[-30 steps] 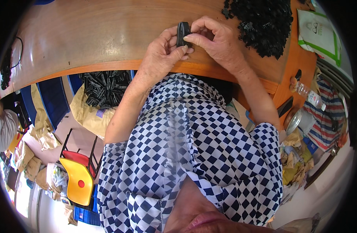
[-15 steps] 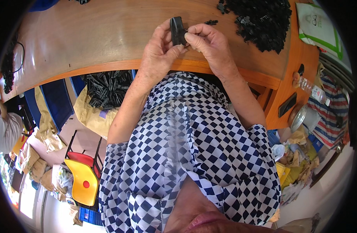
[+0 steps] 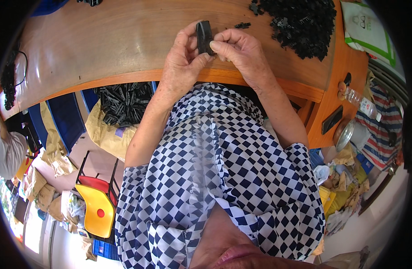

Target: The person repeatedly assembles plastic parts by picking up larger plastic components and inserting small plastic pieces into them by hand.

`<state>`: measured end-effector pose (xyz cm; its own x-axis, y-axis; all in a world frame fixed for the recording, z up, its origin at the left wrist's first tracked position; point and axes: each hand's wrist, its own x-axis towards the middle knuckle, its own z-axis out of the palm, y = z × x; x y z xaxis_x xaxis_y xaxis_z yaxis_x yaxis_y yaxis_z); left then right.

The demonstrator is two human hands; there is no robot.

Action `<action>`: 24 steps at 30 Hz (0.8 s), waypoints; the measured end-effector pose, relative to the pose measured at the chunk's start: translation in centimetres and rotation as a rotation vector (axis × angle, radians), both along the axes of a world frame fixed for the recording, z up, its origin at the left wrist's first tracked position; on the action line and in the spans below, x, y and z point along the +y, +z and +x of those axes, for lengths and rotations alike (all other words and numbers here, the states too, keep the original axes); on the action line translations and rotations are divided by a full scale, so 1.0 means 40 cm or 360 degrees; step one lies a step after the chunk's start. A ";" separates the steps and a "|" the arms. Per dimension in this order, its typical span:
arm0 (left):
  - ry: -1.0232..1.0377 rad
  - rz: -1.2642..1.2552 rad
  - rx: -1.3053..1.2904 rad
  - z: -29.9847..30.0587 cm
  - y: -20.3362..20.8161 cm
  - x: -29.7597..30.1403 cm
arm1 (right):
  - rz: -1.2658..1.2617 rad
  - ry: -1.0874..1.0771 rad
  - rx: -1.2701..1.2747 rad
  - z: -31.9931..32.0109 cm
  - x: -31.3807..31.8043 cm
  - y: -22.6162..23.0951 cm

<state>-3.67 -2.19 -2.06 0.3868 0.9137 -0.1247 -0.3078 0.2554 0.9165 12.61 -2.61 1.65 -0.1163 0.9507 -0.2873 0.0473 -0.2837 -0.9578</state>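
Both my hands meet over the near edge of a wooden table [image 3: 103, 40]. Between them is a small black plastic part [image 3: 204, 36], upright and rectangular. My left hand [image 3: 181, 62] grips it from the left side, thumb against its lower part. My right hand [image 3: 237, 51] pinches its right side with thumb and forefinger. My forearms come up from a blue and white checked garment [image 3: 215, 175] that fills the lower middle of the picture.
A large heap of black plastic parts [image 3: 300, 22] lies on the table at the upper right, with a few loose pieces [image 3: 242, 25] near my hands. A bag of black parts [image 3: 123, 101] sits under the table. A yellow and red chair [image 3: 96, 204] stands lower left.
My hands and the black part have shifted slightly up and to the left in the picture. The grip on the part stays the same.
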 end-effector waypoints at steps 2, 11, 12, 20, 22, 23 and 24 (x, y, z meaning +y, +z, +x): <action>0.0017 0.0020 -0.0002 -0.002 -0.003 0.002 | -0.0014 -0.0022 0.0022 0.000 0.001 -0.002; -0.0029 0.0024 -0.0041 -0.002 0.001 0.011 | -0.0020 -0.0079 0.0189 -0.001 0.002 -0.005; -0.0041 -0.0008 -0.0046 -0.003 0.006 0.012 | -0.0010 -0.0075 0.0205 0.000 0.003 -0.006; -0.0054 -0.0061 0.0003 -0.001 0.011 0.013 | -0.0048 -0.0081 0.0203 0.001 0.007 0.000; -0.0032 -0.0039 -0.0055 -0.001 0.004 0.012 | -0.0042 -0.0066 0.0186 0.002 0.005 -0.002; -0.0033 -0.0040 -0.0056 0.000 0.006 0.012 | -0.0039 -0.0071 0.0204 0.003 0.003 -0.005; -0.0049 -0.0041 -0.0036 0.000 0.010 0.013 | -0.0035 -0.0076 0.0222 0.004 0.002 -0.007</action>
<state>-3.67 -1.68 -1.67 0.4177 0.8979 -0.1388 -0.3198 0.2883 0.9025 12.78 -2.55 1.38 -0.1111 0.9499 -0.2922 -0.1001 -0.3032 -0.9477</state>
